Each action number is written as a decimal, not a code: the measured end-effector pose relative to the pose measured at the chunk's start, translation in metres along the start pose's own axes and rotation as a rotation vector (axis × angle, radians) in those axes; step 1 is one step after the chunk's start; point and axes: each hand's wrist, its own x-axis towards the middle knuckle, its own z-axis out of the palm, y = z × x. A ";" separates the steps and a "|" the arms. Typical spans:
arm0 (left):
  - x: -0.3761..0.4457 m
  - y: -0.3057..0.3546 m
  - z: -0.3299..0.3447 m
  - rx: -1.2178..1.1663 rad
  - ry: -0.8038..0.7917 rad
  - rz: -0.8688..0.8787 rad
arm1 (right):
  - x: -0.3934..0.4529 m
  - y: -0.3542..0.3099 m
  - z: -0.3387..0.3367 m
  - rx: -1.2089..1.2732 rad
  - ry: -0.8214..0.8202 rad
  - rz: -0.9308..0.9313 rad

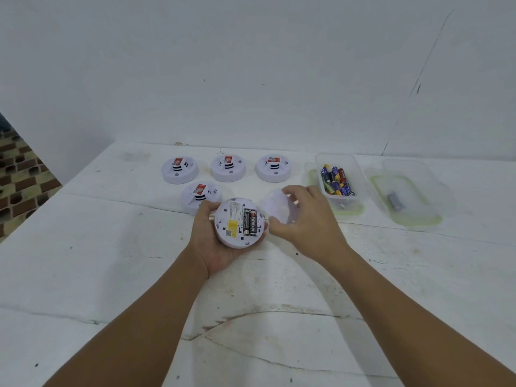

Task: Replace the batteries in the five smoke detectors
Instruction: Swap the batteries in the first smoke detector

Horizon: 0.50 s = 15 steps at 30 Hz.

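My left hand (pixel 208 241) grips a white smoke detector (pixel 238 223) turned back side up, above the table. Its open bay shows two black batteries (pixel 250 222) and a yellow label. My right hand (pixel 307 216) holds the detector's white back cover (pixel 276 209) just to the right of it, blurred. Three more detectors stand face up in a row at the back: left (pixel 180 170), middle (pixel 228 168), right (pixel 273 168). A fourth detector (pixel 199 195) sits behind my left hand.
A clear plastic box (pixel 360 174) with several batteries stands on its lid at the right. Farther right, a second clear box (pixel 424 185) holds one grey battery (pixel 395 201). The white table (pixel 111 261) meets a white wall behind.
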 end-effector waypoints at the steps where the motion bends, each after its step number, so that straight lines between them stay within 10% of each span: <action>1: -0.002 0.000 0.003 0.026 0.007 0.000 | -0.001 -0.005 -0.001 0.037 -0.010 -0.064; 15: -0.019 0.009 0.034 0.370 -0.040 -0.072 | -0.002 -0.012 0.008 0.089 -0.086 -0.380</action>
